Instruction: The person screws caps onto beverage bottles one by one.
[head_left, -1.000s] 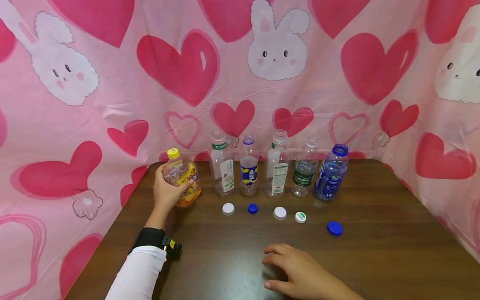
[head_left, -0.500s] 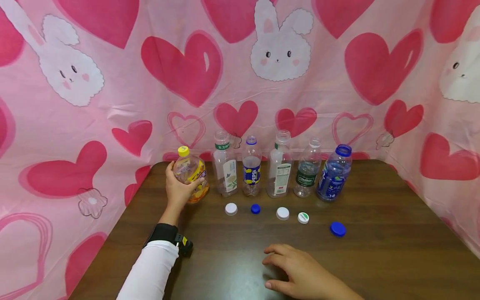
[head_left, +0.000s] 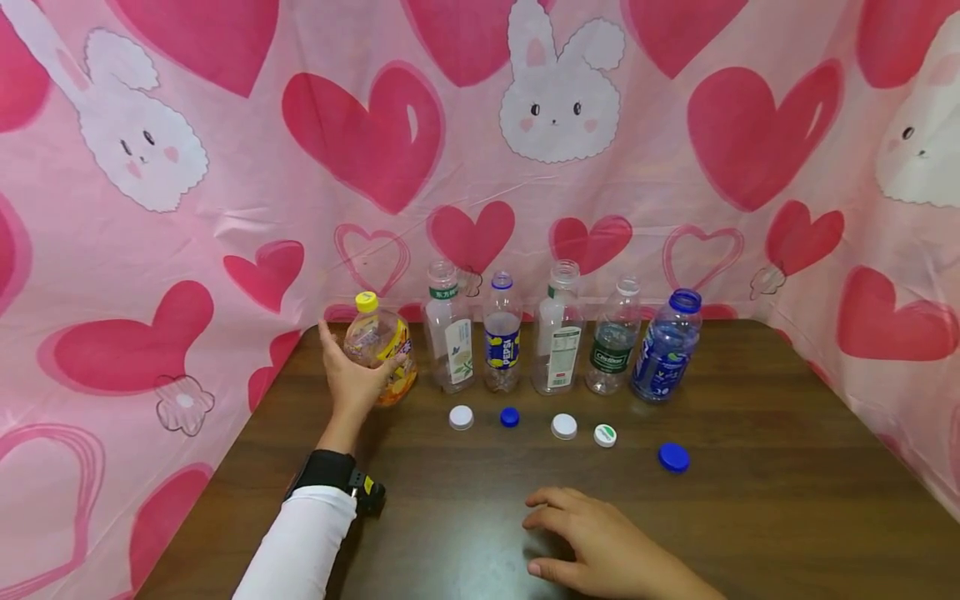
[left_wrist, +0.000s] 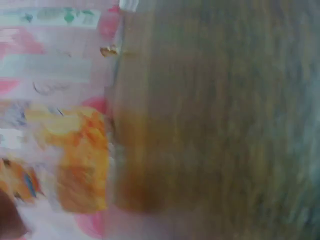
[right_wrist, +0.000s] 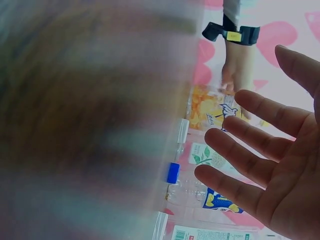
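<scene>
My left hand [head_left: 351, 379] is at the left side of a clear bottle with a yellow cap [head_left: 366, 302] and an orange fruit label [left_wrist: 80, 165]. Its fingers are straightened away from the bottle, while the thumb overlaps the label. The bottle stands upright at the left end of a row. Low in the head view, my right hand [head_left: 588, 537] hovers over the table with fingers spread and holds nothing. In the right wrist view its fingers [right_wrist: 240, 150] are spread, the bottles behind them.
Several uncapped bottles stand to the right: a clear bottle [head_left: 459, 350], a Pepsi bottle [head_left: 502, 350], another clear one [head_left: 561, 354], a green-labelled one [head_left: 611, 354] and a blue one [head_left: 663, 358]. Before them lie white caps [head_left: 461, 417] and blue caps [head_left: 673, 457] on the wooden table [head_left: 450, 517].
The yellow-capped bottle has come closer to the row and now stands upright. My left fingers have loosened from its side. The right hand has stayed in place.
</scene>
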